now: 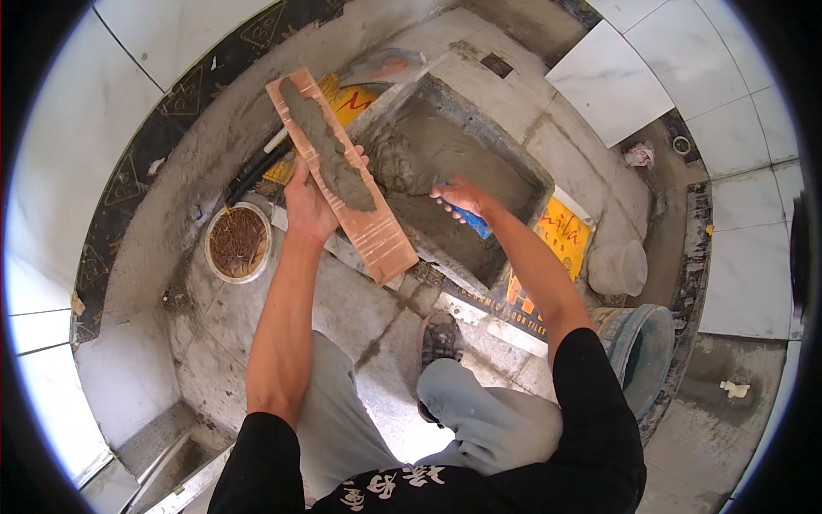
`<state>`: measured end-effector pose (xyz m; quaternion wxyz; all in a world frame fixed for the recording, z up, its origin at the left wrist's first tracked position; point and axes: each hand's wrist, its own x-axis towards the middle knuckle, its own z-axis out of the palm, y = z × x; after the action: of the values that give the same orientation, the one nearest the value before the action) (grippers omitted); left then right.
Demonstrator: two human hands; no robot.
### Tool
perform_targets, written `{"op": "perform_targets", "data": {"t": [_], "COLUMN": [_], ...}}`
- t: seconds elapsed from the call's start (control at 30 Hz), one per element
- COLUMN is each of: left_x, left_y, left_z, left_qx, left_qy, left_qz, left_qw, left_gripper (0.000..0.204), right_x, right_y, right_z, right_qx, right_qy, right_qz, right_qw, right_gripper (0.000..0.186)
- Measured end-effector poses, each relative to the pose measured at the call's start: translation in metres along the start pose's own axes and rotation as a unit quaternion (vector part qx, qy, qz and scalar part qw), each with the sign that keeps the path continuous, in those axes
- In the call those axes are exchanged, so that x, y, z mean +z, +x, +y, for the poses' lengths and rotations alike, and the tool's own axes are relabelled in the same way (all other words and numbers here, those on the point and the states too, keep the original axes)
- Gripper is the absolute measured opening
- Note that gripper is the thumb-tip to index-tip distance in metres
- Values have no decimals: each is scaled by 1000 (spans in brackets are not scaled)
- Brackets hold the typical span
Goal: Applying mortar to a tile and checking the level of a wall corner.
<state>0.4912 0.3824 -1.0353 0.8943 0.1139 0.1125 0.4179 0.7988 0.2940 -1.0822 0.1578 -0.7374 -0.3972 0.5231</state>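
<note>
My left hand (pixel 310 206) grips a narrow reddish-brown tile strip (pixel 387 244) from beneath, fingers curled over its long edge. A thick band of grey mortar (pixel 327 146) lies along the upper part of the strip; its lower end is bare. Over the square trough (pixel 541 195), my right hand (pixel 462 197) is closed around the blue handle (pixel 476 224) of a trowel. Its blade cannot be made out against the wet mortar (pixel 467 154) in the trough. The strip slants across the trough's left side.
Left of the trough stands a round white tub (pixel 211 257) of thin brown pieces. Yellow printed cardboard (pixel 565 244) lies under the trough. A translucent tub (pixel 618 268) and a large bucket (pixel 644 355) stand at the right. A white tile (pixel 610 83) leans at the far right.
</note>
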Motion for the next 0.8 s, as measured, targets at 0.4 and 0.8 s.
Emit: {"op": "perform_targets", "data": {"t": [0.4,0.8], "left_x": [-10,6], "left_y": [6,25], "left_z": [-6,-45], "left_qx": [57,114], "left_qy": [-5,-71], "left_qz": [23,65], "left_qw": [998,989], "left_gripper": [67,66], "right_x": [-36,37], "right_y": [-120,-210], "right_z": [-27,-51], "right_qx": [23,-177], "right_qy": [127,-263], "right_qz": [-23,142], "right_qw": [991,938], "right_gripper": [30,40]}}
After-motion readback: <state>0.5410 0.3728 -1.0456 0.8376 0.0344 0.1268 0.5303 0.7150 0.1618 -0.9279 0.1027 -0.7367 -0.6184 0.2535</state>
